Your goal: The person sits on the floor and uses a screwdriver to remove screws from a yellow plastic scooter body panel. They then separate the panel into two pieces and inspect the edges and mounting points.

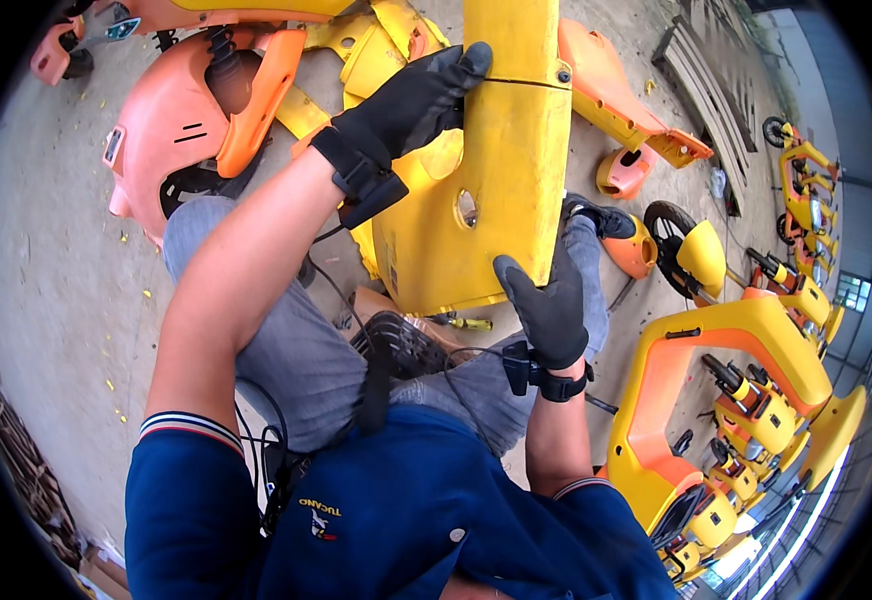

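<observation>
Concrete floor (66, 330) of a workshop; yellow and orange vehicle bodies stand in a row along the right, wooden slats (706, 100) at upper right. Person sits, knees apart, both hands in black gloves. Yellow panel (521, 150) is held between and beyond the knees: dark seam across its upper part, oval hole in its lower left. Left hand (411, 100): fingers grasping the panel's left edge near the seam, a fingertip on the face. Right hand (551, 312): fingers grasping the lower right edge, thumb on the face. Yellow-handled tool (472, 324) lies just below the panel's lower edge. Pink shell (166, 125) at left; orange panel (606, 85) at right.
</observation>
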The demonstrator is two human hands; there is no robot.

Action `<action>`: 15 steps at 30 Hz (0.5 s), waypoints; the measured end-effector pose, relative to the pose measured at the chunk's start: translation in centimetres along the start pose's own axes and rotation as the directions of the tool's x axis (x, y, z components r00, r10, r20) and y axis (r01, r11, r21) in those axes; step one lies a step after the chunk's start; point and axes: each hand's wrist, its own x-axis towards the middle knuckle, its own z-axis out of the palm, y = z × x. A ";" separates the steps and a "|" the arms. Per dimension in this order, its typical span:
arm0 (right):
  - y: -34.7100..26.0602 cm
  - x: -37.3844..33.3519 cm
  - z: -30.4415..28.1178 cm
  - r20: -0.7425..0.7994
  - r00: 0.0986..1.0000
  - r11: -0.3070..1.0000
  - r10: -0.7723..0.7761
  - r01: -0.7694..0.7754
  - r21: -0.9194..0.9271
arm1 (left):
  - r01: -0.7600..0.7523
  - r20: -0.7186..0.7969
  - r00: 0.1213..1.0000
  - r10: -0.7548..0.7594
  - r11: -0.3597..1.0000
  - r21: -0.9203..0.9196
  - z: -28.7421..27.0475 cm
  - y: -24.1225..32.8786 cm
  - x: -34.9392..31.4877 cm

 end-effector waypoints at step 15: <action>1.9 0.3 -1.0 -0.061 0.998 0.997 0.004 0.001 0.076 | 0.077 0.055 0.996 -0.077 0.997 0.002 -1.1 0.1 0.1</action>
